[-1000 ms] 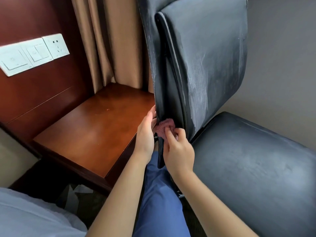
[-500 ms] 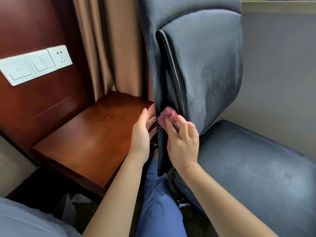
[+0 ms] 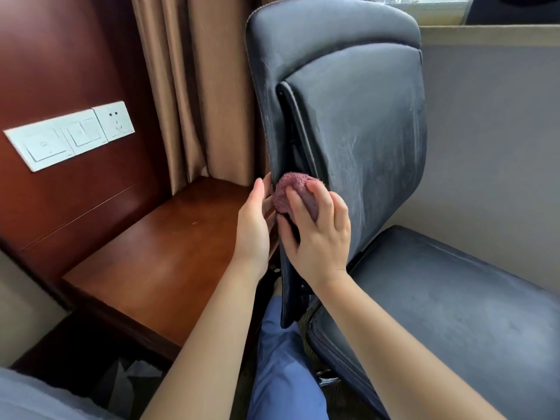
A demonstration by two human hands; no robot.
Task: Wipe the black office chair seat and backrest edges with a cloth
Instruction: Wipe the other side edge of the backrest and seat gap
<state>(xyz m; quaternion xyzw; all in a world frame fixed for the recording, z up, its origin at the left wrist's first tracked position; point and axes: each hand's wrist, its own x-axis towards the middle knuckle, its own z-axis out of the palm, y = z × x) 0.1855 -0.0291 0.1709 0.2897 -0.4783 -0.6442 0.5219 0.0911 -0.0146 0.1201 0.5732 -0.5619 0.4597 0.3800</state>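
**Chair backrest edge under the cloth**

Chair backrest [image 3: 357,122] is standing upright in the middle of the view, black but looking dull and greyish, with pale dusty streaks showing across its front cushion and along the rounded top. Its left edge is splitting into an outer shell and an inner padded panel, with a dark seam running down between them. The seat [image 3: 454,304] is lying to the lower right, equally dusty, with faint smears over its padding.

A bunched pink cloth [image 3: 288,192] is pressing against that left edge, low down on the backrest. The right hand [image 3: 318,237] is gripping the cloth, fingers curled over it. The left hand [image 3: 253,228] is resting flat against the outer side of the edge, fingers straight.

Left of the chair, a brown wooden surface [image 3: 157,256] is sitting beneath beige curtains [image 3: 194,86] and white wall switches [image 3: 69,134]. A blue trouser leg [image 3: 281,368] is showing below.
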